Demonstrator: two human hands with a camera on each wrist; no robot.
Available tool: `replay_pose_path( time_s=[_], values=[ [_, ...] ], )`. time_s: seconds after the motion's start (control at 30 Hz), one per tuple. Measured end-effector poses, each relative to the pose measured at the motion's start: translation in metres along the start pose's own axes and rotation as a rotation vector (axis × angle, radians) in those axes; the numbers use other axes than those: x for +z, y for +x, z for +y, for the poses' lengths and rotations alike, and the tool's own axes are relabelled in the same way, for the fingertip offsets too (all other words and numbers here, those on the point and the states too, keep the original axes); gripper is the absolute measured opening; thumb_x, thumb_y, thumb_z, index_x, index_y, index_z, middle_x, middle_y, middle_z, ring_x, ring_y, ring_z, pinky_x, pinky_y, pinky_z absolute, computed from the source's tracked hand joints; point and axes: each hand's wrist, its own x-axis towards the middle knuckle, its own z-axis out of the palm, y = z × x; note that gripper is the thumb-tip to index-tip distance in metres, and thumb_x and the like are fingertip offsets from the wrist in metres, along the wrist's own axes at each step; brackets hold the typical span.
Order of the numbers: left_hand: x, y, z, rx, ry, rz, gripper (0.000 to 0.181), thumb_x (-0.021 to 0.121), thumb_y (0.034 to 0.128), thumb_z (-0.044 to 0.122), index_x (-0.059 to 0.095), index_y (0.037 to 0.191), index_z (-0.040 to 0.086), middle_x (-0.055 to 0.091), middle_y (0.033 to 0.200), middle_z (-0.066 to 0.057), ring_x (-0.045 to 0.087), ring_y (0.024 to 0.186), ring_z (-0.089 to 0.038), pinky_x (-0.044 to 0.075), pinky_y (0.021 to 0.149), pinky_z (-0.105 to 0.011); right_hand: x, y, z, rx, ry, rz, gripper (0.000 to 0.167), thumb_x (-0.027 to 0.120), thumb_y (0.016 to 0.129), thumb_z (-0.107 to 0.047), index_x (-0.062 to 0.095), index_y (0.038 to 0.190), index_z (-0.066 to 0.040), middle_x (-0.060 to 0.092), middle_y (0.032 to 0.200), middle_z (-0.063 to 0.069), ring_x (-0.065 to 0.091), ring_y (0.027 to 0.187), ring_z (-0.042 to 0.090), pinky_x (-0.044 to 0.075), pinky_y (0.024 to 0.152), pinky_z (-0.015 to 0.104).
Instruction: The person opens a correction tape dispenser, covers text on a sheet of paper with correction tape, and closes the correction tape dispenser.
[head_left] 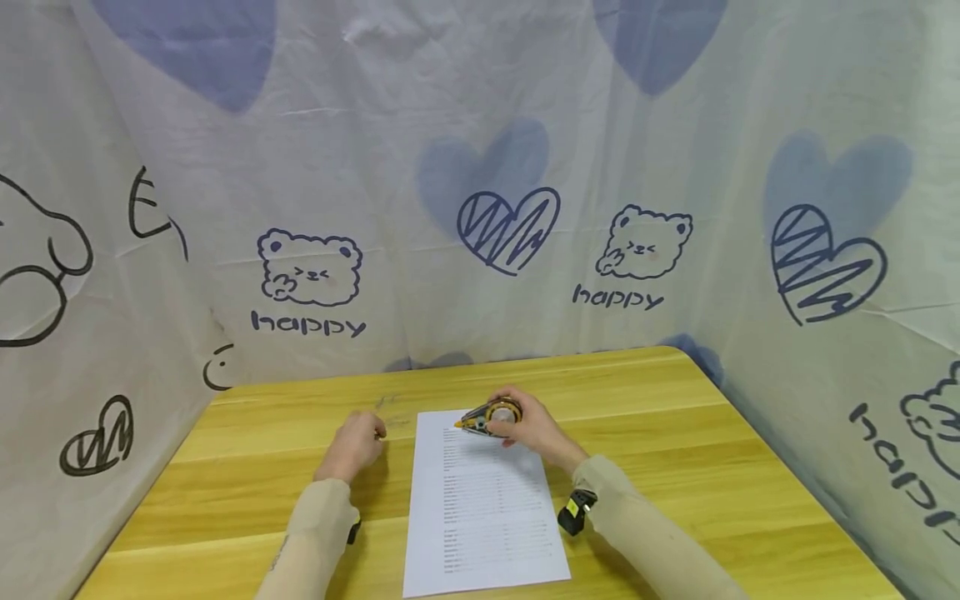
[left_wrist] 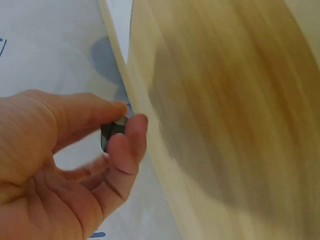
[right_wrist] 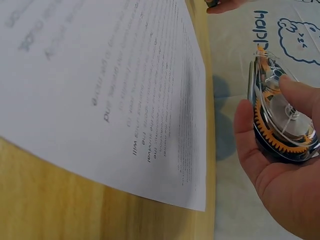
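My right hand (head_left: 528, 425) grips a correction tape dispenser (right_wrist: 287, 112) with a clear case and orange gear wheels. Its orange tip points left, over the upper part of a printed sheet of paper (head_left: 487, 517); whether the tip touches the paper I cannot tell. Left of the sheet, my left hand (head_left: 356, 446) pinches a small dark piece (left_wrist: 110, 134) between thumb and fingers, perhaps a cap, mostly covered by the fingertips. In the left wrist view this hand (left_wrist: 65, 165) is held above the table.
The sheet lies on a yellow wood-grain table (head_left: 660, 467). Pale fabric (head_left: 420, 100) with hearts, bears and the word "happy" hangs behind the table and at both sides. A dark device (head_left: 576, 510) is strapped at my right wrist.
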Motion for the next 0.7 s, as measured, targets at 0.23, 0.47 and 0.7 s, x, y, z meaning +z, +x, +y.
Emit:
replay_pose_path(
  time_s=[0.23,0.47,0.7],
  values=[
    [-0.0013,0.0003,-0.0067,-0.065,0.051,-0.046,0.017,0.054,0.0898,-0.009,0.070,0.096,-0.006,0.064,0.100,-0.023,0.062,0.088,-0.032,0.054,0.071,-0.041,0.0027,0.0032,0.0018,0.044,-0.056,0.006,0.050,0.076,0.087,-0.017,0.056,0.131,-0.007,0.061,0.120,0.021,0.065,0.093,0.022,0.060,0.076,0.046],
    [-0.0024,0.0016,-0.0091,-0.078,0.053,-0.042,0.015,0.056,0.0880,-0.010,0.070,0.090,-0.003,0.067,0.091,-0.018,0.054,0.071,-0.021,0.046,0.060,-0.033,0.0015,0.0035,0.0038,0.080,-0.050,0.010,0.046,0.077,0.086,-0.016,0.058,0.127,-0.009,0.061,0.120,0.023,0.065,0.091,0.021,0.060,0.077,0.045],
    [0.0013,0.0027,-0.0078,-0.071,0.065,-0.014,0.013,0.058,0.0874,-0.010,0.067,0.083,-0.002,0.067,0.084,-0.015,0.053,0.069,-0.022,0.045,0.059,-0.033,-0.0014,0.0047,0.0032,0.106,-0.065,0.023,0.046,0.078,0.085,-0.016,0.059,0.127,-0.010,0.064,0.116,0.016,0.066,0.090,0.021,0.060,0.076,0.044]
  ],
)
